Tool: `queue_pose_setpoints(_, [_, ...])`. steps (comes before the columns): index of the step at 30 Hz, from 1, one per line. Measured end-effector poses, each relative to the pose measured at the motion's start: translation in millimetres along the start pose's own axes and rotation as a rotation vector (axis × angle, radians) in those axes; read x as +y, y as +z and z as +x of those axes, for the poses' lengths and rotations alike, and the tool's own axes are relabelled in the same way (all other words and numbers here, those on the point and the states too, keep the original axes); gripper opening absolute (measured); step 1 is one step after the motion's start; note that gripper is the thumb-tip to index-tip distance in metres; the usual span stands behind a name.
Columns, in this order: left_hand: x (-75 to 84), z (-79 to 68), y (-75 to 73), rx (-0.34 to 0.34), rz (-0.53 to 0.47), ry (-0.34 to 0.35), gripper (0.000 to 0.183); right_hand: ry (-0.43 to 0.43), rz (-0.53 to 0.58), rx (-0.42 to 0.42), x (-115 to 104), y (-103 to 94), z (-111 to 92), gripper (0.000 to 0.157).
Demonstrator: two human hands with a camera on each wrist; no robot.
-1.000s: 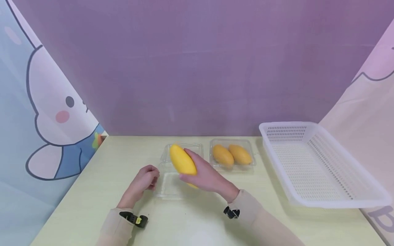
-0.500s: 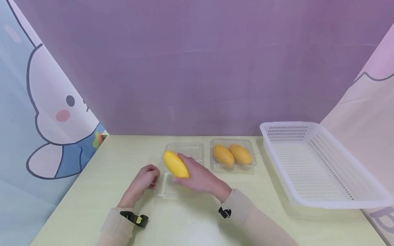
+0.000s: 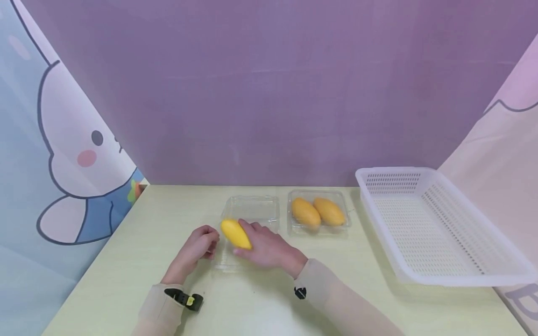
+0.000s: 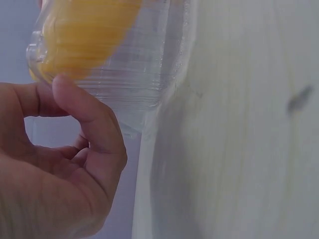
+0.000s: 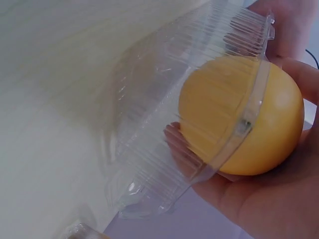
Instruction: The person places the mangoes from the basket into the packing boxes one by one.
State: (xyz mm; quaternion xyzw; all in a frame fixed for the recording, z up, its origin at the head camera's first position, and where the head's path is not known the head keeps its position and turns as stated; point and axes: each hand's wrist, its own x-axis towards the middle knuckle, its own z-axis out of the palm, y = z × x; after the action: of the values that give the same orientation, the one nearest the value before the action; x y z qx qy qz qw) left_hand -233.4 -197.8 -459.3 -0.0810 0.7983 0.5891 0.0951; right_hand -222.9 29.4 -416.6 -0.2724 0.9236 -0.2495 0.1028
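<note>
A yellow mango is held in my right hand, fingers wrapped over its side. In the right wrist view the mango is partly inside the clear plastic clamshell box, and some fingers show through the wall. My left hand is at the left rim of this box. Up close in the left wrist view, thumb and index finger of the left hand pinch the rim of the box. The lid lies folded back toward the wall. My right hand hides much of the box's base.
Right of the open box stands a second clear box with two mangoes in it. A white perforated plastic basket takes up the table's right side. A purple cloth wall closes off the back of the pale table.
My right hand has carried the mango down and to the left, into the open box. The left hand has stayed at the rim.
</note>
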Motion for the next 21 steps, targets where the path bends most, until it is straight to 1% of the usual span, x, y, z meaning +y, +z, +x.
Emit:
queue_pose_setpoints(10, [1.3, -1.2, 0.3, 0.001, 0.008, 0.000, 0.024, 0.048, -0.135, -0.034, -4.6, 9.0, 2.5, 0.075])
queue_pose_setpoints(15, [2.7, -3.0, 0.5, -0.005, 0.004, 0.002, 0.025, 0.040, -0.205, -0.030, -4.5, 13.3, 3.4, 0.070])
queue_pose_setpoints(21, [3.0, -2.9, 0.0, -0.005, -0.007, 0.000, 0.023, 0.033, -0.256, -0.013, -6.4, 17.9, 3.2, 0.066])
